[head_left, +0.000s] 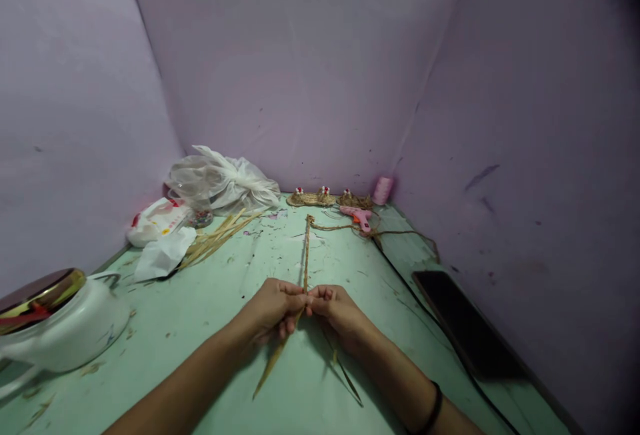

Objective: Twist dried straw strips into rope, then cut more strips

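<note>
A thin plaited straw cord (307, 251) runs from the middle of the table toward me. My left hand (278, 305) pinches its near end between thumb and fingers. Right beside it, the fingertips of my right hand (336, 311) close on the same spot, the thumbs almost touching. Loose ends hang below the hands: a wide yellowish straw strip (270, 368) under the left and a thinner strand (347, 378) under the right. At the cord's far end, a brown twisted length (333, 227) leads off to the right. The exact grip point is partly hidden by my fingers.
A white pot (95, 321) stands at the left, with straw strips (220, 238) and plastic bags (235, 181) beyond. A pink glue gun (357, 216), woven pieces (310, 199) and a pink thread spool (383, 190) sit at the back. A phone (465, 321) and cable lie right.
</note>
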{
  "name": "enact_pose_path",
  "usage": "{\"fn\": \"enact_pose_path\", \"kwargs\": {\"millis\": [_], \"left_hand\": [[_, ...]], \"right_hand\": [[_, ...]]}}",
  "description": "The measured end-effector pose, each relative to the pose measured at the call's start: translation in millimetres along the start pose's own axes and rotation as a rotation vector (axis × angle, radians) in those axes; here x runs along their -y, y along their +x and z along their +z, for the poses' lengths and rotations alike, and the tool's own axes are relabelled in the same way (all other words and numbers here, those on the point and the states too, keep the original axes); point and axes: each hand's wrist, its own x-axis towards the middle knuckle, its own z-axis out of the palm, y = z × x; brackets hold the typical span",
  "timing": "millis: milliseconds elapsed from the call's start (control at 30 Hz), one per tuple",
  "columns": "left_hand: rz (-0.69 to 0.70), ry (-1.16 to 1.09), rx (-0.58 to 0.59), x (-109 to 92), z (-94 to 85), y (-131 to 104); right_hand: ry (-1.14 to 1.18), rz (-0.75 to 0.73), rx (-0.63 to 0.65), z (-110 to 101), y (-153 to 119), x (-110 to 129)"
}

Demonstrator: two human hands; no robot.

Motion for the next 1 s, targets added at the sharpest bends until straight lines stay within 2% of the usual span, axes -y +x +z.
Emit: {"fn": "enact_pose_path", "kwargs": {"millis": [33,100,267,400,567,700,800,900,1000], "left_hand": [[-0.027,-0.055,0.068,2,0.2,3],[-0.046,-0.114,0.114,6,1.7,7],[-0.056,-0.035,0.014,10,5.7,14],[-0.074,0.058,0.031,8,5.6,15],[-0.144,0.066,0.076,3,1.1,11],[-0.162,-0.165,0.182,2,0.2,11],[-0.143,-0.240,0.192,5,1.9,12],[-0.113,-0.166,0.158,7,2.6,12],[-0.042,0.025,0.108,6,1.3,12]], "right_hand": [[-0.011,-0.012,0.010,-1,0,2],[-0.047,-0.024,0.027,-2,0,4],[-0.272,-0.152,-0.015,-7,6,-3],[-0.450,-0.210,-0.052,-9,8,-8],[-0.246,-0.135,-0.001,-7,4,-4],[-0.127,-0.101,-0.029,-5,3,-2],[-0.131,-0.077,-0.041,-4,4,-3],[-0.186,-0.104,-0.020,-5,5,-4],[-0.261,-0.139,-0.006,-8,6,-3]]}}
